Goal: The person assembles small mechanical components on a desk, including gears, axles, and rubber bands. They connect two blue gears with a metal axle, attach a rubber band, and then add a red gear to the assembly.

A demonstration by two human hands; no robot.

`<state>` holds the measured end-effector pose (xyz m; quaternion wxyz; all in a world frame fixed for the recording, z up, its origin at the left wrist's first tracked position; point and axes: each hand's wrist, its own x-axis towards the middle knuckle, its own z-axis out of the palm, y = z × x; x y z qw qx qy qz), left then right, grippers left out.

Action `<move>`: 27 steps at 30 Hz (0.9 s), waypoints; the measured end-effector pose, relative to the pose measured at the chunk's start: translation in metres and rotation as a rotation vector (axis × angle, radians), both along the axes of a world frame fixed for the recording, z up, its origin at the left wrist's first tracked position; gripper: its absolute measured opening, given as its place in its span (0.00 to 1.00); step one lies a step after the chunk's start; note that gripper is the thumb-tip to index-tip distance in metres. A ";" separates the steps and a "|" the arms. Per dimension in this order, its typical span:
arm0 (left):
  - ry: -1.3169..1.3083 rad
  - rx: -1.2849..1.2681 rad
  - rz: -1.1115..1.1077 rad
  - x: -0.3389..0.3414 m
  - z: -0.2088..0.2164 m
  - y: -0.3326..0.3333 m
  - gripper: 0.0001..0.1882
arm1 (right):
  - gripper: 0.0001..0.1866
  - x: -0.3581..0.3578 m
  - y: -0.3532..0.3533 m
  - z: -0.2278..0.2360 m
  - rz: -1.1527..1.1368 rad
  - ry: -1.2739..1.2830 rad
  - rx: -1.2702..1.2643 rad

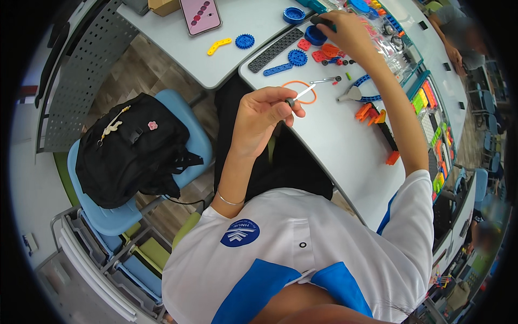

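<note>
My left hand (263,116) is raised over the near table edge, thumb and fingers pinched on a thin white rod (305,92) with a small dark round piece at its lower end. Over at the far side of the table, my right hand (348,33) grips a dark piece (324,24) whose kind is unclear, partly covered by the fingers. Beside it lie a blue wheel rim (315,35), red and orange plastic parts (326,52) and a long black perforated plate (275,50). An orange ring (290,82) lies behind the rod.
Blue gears (245,41), a yellow angled beam (219,46) and a phone (200,16) lie farther left. Right of centre are a blue-grey curved part (352,94) and orange pieces (369,113). Parts trays (431,124) line the right; a black backpack (135,151) sits on a chair.
</note>
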<state>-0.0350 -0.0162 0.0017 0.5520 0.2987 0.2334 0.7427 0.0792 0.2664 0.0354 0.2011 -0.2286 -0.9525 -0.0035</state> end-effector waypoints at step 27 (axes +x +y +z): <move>-0.014 0.066 0.155 0.007 0.005 -0.001 0.16 | 0.14 0.051 -0.082 0.026 0.004 0.215 0.062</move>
